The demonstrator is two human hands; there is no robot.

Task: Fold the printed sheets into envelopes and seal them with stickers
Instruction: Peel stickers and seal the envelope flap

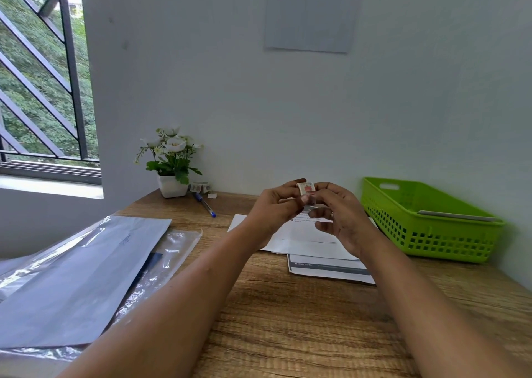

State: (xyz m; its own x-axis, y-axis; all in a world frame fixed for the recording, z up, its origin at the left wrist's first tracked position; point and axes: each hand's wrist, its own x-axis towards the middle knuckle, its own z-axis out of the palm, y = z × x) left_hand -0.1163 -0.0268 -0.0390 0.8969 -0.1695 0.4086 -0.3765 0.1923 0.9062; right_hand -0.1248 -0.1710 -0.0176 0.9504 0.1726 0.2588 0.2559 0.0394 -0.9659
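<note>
**Left hand** (276, 208): hovering above the table, its grip pinching the near edge of a sticker strip (307, 190) between thumb and forefinger. Judged to be steadying the backing.

**Right hand** (342, 219): facing the left hand, thumb and forefinger pinching the same strip from the other side, the lower fingers loosely spread. Judged to be peeling one sticker free; whether it is already lifting cannot be told.

**Sticker strip:** small and white with a red print, being held up at the fingertips, clear of the paper, probably so the adhesive is touching nothing.

**Printed sheets** (316, 245): lying on the table (288, 320) directly under the hands, the top one partly folded and overlapping a flat sheet with a dark band (325, 268). The placement is keeping the flap within reach for sealing.

**Green basket** (431, 233): sitting just right of the sheets and holding a flat pale item (457, 215), likely a finished envelope.

**Sticker roll** (200, 187): standing by the white flower pot (172, 186) at the far edge. A blue pen (205, 205) and a small paper scrap (212, 195) are lying beside it.

**Plastic sleeves** (72, 277): lying at the left, holding grey sheets, well apart from the work.
</note>
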